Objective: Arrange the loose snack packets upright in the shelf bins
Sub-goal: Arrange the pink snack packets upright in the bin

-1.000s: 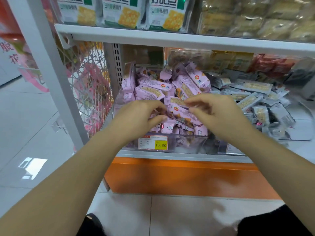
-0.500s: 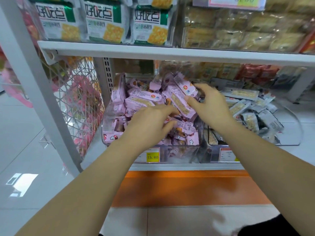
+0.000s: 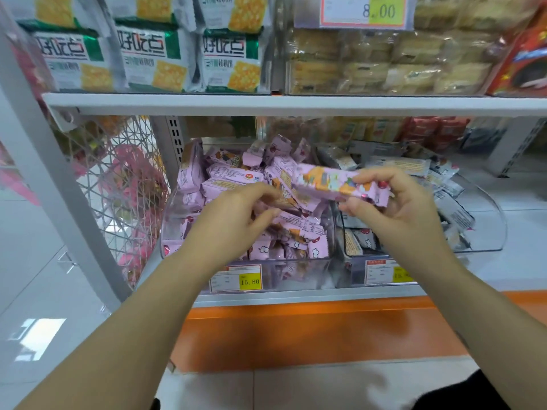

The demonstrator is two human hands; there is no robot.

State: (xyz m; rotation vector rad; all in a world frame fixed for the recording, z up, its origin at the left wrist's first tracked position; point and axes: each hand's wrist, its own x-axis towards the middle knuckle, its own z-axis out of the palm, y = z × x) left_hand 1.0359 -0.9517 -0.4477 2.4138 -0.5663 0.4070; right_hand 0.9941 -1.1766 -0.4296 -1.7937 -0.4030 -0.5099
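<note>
Pink snack packet [image 3: 331, 184] held level and lengthwise, raised over the divide between two clear bins, left end above the pink heap. Clamped at its right end by the grip of the right hand [image 3: 396, 205], thumb underneath, fingers curled over the top. Left hand [image 3: 233, 220] just beside it and lower, knuckles up, fingers bent down onto the pink packets [image 3: 233, 176]; grip there impossible to judge, either pinching a packet or only touching. Under the forearms, pale tiled floor [image 3: 44, 261] and an orange plinth [image 3: 310, 329] below the shelf edge. Price label [image 3: 236, 281] reading 15.80 fixed to the front of the left bin [image 3: 170, 223], second label [image 3: 384, 272] on the front of the right bin [image 3: 488, 223]. Left bin heaped with pink packets lying every way, one standing against its left wall. Right bin holding grey packets [image 3: 450, 208], likewise loose and flat, piled toward the left side. Wire mesh panel [image 3: 118, 184] left of the bins, pink goods showing through it. Behind the bins, blurred red and yellow packs. Above, white shelf board [image 3: 266, 103] carrying green-and-white cracker packs [image 3: 154, 57] standing upright at the left, clear-wrapped pale cakes [image 3: 384, 63] stacked in the middle, a red box [image 3: 524, 48] at the far right, and an 8.00 price tag [image 3: 364, 10] hanging in front.
</note>
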